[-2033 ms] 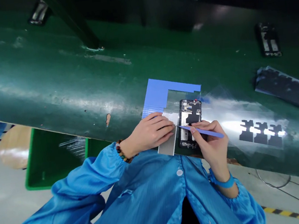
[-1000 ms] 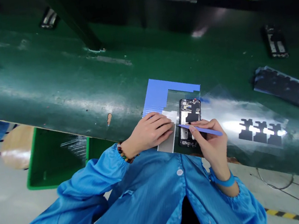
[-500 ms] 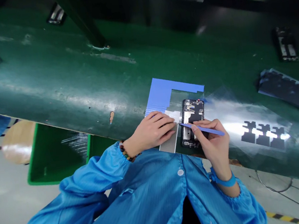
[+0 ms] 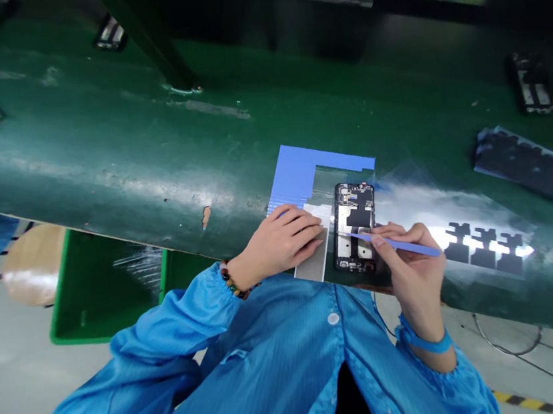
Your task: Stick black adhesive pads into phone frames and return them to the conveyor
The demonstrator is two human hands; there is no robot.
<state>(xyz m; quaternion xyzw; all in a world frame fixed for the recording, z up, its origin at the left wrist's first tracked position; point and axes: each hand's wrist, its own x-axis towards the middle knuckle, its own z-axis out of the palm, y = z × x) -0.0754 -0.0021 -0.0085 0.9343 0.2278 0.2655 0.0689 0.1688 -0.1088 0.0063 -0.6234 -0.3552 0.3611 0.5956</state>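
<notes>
A phone with its back off lies on the bench in front of me, its circuit board and metal frame showing. My right hand pinches blue tweezers, with their tip over the middle of the phone. To the left of it, my left hand rests with fingers laid out on a flat grey-white piece. Behind that hand spreads a blue sheet with a cut-out corner. Clear film carrying several black die-cut stickers lies to the right of the phone.
Dark sticker sheets lie at the right, with another opened phone behind them. A green post rises from the bench. Below the bench edge at left are a green bin and a round stool.
My right hand has moved right with the tweezers, whose tip has gone from the phone's left edge to over its middle. My left hand has stayed put.
</notes>
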